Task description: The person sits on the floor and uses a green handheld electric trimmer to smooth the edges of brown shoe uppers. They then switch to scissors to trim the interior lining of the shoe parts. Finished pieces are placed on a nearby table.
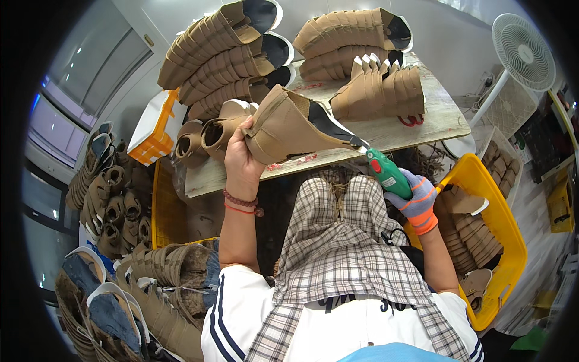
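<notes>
My bare left hand (240, 152) grips a tan shoe upper (280, 127) with a black lining, held above the near edge of the table. The upper lies tilted, its narrow dark end pointing right. In my right hand (416, 202), which wears a grey and orange glove, is a pair of green electric scissors (389, 175) with a red button. Their small metal tip meets the narrow end of the upper; the blades are too small to make out. Beside my left hand stand tan uppers (215, 131) with round openings.
Stacked uppers (223, 48) cover the back of the wooden table (443, 123), near red-handled scissors (412, 120). A yellow crate (509, 265) holding uppers stands at my right, more piles (160, 301) at my left. A white fan (523, 54) stands back right.
</notes>
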A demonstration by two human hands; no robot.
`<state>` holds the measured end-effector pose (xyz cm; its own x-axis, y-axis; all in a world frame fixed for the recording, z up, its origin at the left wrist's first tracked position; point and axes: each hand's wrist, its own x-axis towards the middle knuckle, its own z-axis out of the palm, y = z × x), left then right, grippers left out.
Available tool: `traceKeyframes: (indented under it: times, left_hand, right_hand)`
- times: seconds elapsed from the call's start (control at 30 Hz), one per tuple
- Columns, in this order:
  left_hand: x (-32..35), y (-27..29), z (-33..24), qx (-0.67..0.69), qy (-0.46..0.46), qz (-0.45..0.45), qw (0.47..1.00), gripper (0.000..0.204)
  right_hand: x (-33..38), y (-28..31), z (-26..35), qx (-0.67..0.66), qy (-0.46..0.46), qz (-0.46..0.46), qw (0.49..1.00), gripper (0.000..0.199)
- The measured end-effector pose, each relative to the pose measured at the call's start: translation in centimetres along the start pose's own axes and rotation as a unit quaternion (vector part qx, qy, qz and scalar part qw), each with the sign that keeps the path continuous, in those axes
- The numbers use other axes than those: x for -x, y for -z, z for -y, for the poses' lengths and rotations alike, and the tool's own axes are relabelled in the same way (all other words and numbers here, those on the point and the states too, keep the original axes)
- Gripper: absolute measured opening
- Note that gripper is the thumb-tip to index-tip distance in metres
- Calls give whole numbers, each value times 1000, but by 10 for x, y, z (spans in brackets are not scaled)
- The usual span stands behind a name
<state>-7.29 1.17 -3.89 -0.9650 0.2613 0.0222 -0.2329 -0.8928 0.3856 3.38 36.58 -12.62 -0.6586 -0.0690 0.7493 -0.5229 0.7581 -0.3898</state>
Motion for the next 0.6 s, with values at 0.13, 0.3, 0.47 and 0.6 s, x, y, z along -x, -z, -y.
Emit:
traceKeyframes:
  times: [0.13, 0.3, 0.47, 0.6]
  left_hand:
    - [-5, 6, 0, 61, 40, -3, 997, 28]
    - [-5, 5, 9, 61, 53, 9, 997, 28]
    - [-8, 12, 16, 60, 55, 5, 997, 29]
    - [-5, 4, 29, 62, 57, 0, 996, 27]
  right_hand:
    - [-2, 4, -1, 6, 23, 8, 1000, 60]
    - [-4, 2, 1, 1, 49, 2, 999, 63]
    - [-6, 1, 4, -21, 46, -6, 999, 63]
    - [-8, -1, 8, -21, 44, -4, 999, 63]
